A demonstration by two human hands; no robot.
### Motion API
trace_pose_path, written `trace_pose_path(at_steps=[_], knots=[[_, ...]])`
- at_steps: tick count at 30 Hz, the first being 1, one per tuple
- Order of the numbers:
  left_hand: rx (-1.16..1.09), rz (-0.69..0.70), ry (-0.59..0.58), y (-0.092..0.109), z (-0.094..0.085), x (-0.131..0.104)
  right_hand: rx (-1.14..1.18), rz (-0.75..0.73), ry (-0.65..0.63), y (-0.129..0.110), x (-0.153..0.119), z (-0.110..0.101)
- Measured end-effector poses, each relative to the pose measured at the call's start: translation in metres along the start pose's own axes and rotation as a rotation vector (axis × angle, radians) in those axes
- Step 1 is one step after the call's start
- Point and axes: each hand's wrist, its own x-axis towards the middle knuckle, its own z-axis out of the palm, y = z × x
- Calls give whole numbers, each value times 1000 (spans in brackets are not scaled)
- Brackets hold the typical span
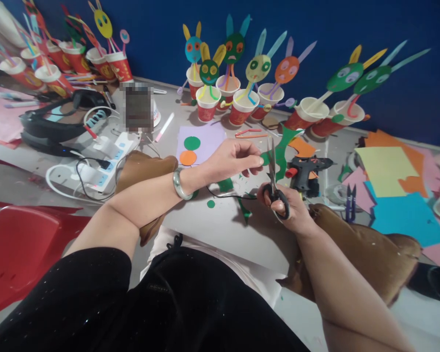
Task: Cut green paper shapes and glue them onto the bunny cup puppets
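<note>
My left hand, with a bangle at the wrist, pinches a piece of green paper between thumb and fingers. My right hand grips black-handled scissors, whose blades point up and lie against the right side of that paper. A larger green paper scrap shows just behind the blades; I cannot tell whether it joins the held piece. Below my hands lie a small green paper circle and a green offcut. A green circle and an orange circle rest on purple paper.
Paper cups with rabbit-like paper figures line the blue partition. A black glue gun lies right of the scissors, near coloured sheets and pliers. On the left are a power strip with cables and a red chair.
</note>
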Motion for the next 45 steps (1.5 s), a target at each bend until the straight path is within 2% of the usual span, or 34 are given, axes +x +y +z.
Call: trace_pose_path(at_steps=[9,15,21,45], knots=[[17,32,-49,-3,1,-1,17,-28,-13,-1,1,2],[-13,8,-45,-4,3,-2,5,-61,-32,-3,2,4],[-16,-31,-35,-2,6,-3,8,-32,-44,-5,4,5],[-49,-29,-39,3,4,-3,-81,-4,26,-3,1,1]])
